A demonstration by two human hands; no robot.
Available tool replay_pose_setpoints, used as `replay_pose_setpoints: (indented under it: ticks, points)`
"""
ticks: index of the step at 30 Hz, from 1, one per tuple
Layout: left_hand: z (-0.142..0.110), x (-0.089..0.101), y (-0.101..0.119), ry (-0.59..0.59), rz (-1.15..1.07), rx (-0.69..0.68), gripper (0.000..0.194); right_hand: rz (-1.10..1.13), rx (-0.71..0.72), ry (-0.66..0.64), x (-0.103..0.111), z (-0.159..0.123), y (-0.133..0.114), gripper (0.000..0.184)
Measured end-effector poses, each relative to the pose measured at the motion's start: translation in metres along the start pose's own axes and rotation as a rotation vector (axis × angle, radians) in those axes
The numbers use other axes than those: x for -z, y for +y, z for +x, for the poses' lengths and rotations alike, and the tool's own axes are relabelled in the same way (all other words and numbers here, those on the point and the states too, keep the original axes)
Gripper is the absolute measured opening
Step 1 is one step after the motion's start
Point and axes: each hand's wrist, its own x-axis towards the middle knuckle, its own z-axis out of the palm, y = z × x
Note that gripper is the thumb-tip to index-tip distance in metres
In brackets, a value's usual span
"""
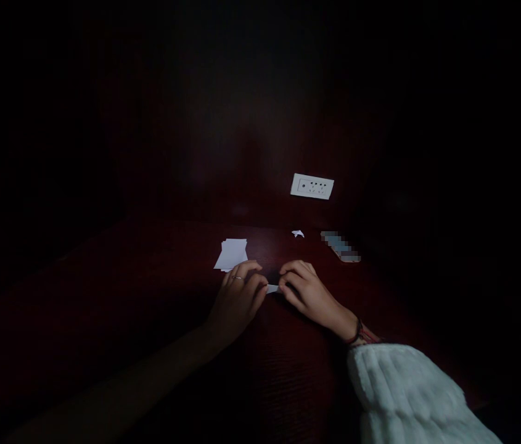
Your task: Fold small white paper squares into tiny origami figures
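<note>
A small piece of white paper is held between two bare hands above a dark red, glossy tabletop. Its left end is pinched by the left hand, thumb and fingertips closed on it; a thin silver-coloured ring is worn on one of that hand's fingers. The right end is pinched in the same way by the right hand, whose other fingers are curled. Dark and red cords are worn at the right wrist, above the cuff of a pale, chunky knitted sleeve.

Just beyond the left hand, a small stack of white paper sheets is laid unevenly. Toward the tabletop's far edge, a small folded white paper shape is seen — pointed at its ends. To its right, a flat rectangular phone is laid at a slant, its surface blurred by pixels. Above the far edge, a white rectangular socket panel is mounted on the dark upright surface — the surroundings are very dim.
</note>
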Motion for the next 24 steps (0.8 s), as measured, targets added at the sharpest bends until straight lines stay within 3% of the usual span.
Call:
replay_pose_setpoints:
  ticks: [6, 14, 24]
  points:
    - [-0.001, -0.003, -0.004, 0.002, -0.106, 0.018, 0.009, 0.032, -0.006, 0.015, -0.001, -0.003, 0.002, 0.011]
    - [0.001, 0.003, 0.002, -0.016, -0.074, -0.072, 0.009, 0.074, 0.026, 0.021, -0.001, -0.001, -0.006, 0.011]
    - [0.001, 0.003, 0.005, -0.029, -0.092, -0.059, 0.008, 0.165, -0.003, 0.002, -0.004, 0.001, -0.008, 0.007]
